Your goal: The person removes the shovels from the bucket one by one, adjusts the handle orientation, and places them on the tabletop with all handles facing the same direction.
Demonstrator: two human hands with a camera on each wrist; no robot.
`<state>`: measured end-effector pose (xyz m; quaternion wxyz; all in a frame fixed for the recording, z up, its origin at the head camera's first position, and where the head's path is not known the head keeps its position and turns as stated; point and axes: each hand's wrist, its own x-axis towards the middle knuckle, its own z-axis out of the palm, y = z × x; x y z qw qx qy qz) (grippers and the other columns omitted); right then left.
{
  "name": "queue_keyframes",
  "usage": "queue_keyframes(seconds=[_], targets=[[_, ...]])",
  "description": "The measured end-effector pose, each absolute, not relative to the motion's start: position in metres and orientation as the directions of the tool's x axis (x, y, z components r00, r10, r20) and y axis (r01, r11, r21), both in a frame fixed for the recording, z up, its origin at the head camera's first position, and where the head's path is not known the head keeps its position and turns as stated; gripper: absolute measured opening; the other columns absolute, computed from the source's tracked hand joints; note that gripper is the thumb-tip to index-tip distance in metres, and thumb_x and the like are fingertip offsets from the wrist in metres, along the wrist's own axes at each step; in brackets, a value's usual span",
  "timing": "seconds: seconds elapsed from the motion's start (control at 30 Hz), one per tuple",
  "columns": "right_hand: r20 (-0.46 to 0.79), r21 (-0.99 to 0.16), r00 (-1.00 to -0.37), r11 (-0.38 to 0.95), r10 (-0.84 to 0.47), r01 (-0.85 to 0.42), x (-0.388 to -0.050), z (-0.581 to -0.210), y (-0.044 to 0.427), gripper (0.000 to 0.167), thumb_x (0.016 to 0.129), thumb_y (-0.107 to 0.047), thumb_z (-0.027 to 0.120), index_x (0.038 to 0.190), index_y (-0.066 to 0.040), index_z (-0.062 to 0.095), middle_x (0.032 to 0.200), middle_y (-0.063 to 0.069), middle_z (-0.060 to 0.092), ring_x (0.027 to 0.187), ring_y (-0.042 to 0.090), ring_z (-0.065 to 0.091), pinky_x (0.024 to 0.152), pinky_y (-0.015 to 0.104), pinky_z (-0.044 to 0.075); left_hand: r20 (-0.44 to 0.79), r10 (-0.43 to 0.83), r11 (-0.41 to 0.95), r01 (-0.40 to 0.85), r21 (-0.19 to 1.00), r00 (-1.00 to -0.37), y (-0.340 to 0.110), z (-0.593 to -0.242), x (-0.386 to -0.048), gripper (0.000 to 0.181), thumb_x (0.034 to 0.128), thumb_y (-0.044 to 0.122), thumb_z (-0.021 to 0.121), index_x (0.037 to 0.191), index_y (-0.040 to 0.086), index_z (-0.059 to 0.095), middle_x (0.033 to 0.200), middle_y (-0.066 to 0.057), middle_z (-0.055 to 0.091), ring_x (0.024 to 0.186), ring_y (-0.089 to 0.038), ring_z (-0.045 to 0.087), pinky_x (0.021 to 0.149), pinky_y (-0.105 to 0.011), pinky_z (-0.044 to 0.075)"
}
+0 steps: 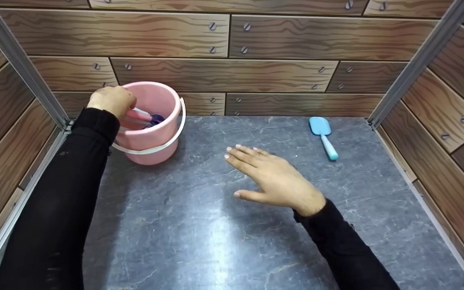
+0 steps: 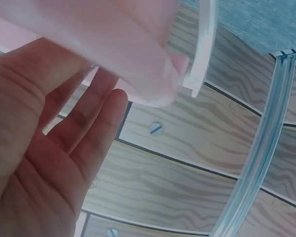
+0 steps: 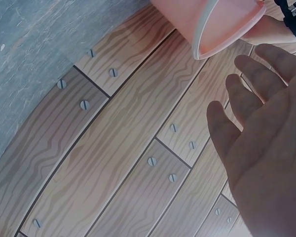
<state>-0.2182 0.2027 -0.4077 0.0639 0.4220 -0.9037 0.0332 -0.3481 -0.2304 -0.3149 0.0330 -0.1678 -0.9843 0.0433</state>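
Observation:
A pink bucket (image 1: 151, 151) with a white handle stands at the back left. Inside it lies a tool with a pink handle (image 1: 138, 115) and a dark purple end (image 1: 157, 119). My left hand (image 1: 113, 100) reaches over the bucket's left rim, its curled fingers at the tool's pink handle. In the left wrist view, the bucket's rim (image 2: 138, 69) hides the tips of the thumb and some fingers. Held over the middle of the floor, my right hand (image 1: 276, 179) has straight fingers, thumb apart, and touches nothing. A toy shovel (image 1: 323, 129) with blue blade and turquoise handle lies at the right.
A grey marbled surface (image 1: 199, 193) lies beneath everything. Wood-patterned walls (image 1: 280, 76) enclose the back and both sides, with metal frame posts (image 1: 411, 60) at the corners. The white bucket handle (image 1: 163, 148) hangs down across the bucket's front.

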Motion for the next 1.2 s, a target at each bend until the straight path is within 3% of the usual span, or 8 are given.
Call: queue_keyframes(seconds=[0.23,0.5,0.57,0.73,0.9,1.0,1.2], targets=[[0.144,-0.006,-0.632,0.638,-0.761,-0.770,-0.219,-0.408,0.204,0.093,0.115,-0.067,0.063,0.186,-0.016,0.034,0.193,0.009,0.039,0.180,0.031,0.038,0.148,0.056,0.036,0.056,0.366,0.928,0.360,-0.096,-0.929,-0.223,-0.309,-0.347,0.011,0.0989,0.001,0.072,0.098,0.000,0.083,0.109,-0.033,0.083,0.098,-0.059,0.081,0.085,-0.075,0.071],[0.156,-0.010,-0.640,0.647,-0.752,-0.762,-0.219,-0.407,0.206,0.091,0.115,-0.067,0.065,0.185,-0.017,0.036,0.194,0.005,0.037,0.180,0.030,0.039,0.148,0.054,0.037,0.023,0.381,0.923,0.382,0.051,-0.924,-0.213,-0.305,-0.350,0.007,0.0983,-0.002,0.077,0.101,0.002,0.082,0.109,-0.025,0.082,0.099,-0.051,0.079,0.091,-0.071,0.067],[0.154,-0.009,-0.641,0.647,-0.752,-0.762,-0.219,-0.407,0.206,0.091,0.115,-0.067,0.064,0.186,-0.017,0.036,0.194,0.005,0.037,0.180,0.030,0.038,0.148,0.054,0.037,0.004,0.370,0.925,0.369,0.093,-0.929,-0.212,-0.305,-0.351,0.004,0.1022,0.006,0.080,0.102,0.003,0.083,0.109,-0.023,0.082,0.098,-0.046,0.076,0.090,-0.069,0.065],[0.153,-0.008,-0.640,0.646,-0.753,-0.763,-0.219,-0.407,0.207,0.091,0.115,-0.066,0.064,0.185,-0.016,0.036,0.193,0.006,0.037,0.180,0.031,0.039,0.148,0.055,0.037,-0.040,0.347,0.924,0.334,0.184,-0.937,-0.209,-0.307,-0.353,0.021,0.1037,0.026,0.087,0.109,0.006,0.086,0.117,-0.018,0.087,0.102,-0.033,0.071,0.093,-0.059,0.062],[0.154,-0.013,-0.644,0.650,-0.750,-0.760,-0.220,-0.407,0.208,0.090,0.115,-0.066,0.065,0.185,-0.016,0.036,0.194,0.005,0.036,0.180,0.030,0.039,0.148,0.054,0.036,0.001,0.398,0.905,0.393,0.161,-0.917,-0.208,-0.308,-0.354,0.015,0.1041,0.006,0.079,0.116,0.001,0.087,0.125,-0.023,0.086,0.111,-0.039,0.078,0.103,-0.062,0.066],[0.165,-0.013,-0.643,0.650,-0.748,-0.760,-0.221,-0.407,0.209,0.090,0.115,-0.065,0.065,0.185,-0.016,0.037,0.193,0.005,0.037,0.179,0.030,0.040,0.148,0.054,0.038,0.048,0.431,0.893,0.433,0.123,-0.901,-0.207,-0.309,-0.354,0.022,0.1010,-0.007,0.072,0.116,-0.001,0.087,0.127,-0.027,0.085,0.115,-0.046,0.081,0.105,-0.066,0.067],[0.175,-0.012,-0.646,0.654,-0.743,-0.756,-0.222,-0.408,0.210,0.091,0.115,-0.066,0.066,0.185,-0.016,0.038,0.193,0.006,0.039,0.179,0.031,0.041,0.147,0.055,0.040,0.092,0.411,0.897,0.421,0.133,-0.907,-0.206,-0.311,-0.354,0.034,0.0992,-0.010,0.065,0.118,0.006,0.089,0.122,-0.024,0.087,0.111,-0.048,0.085,0.096,-0.069,0.070]])
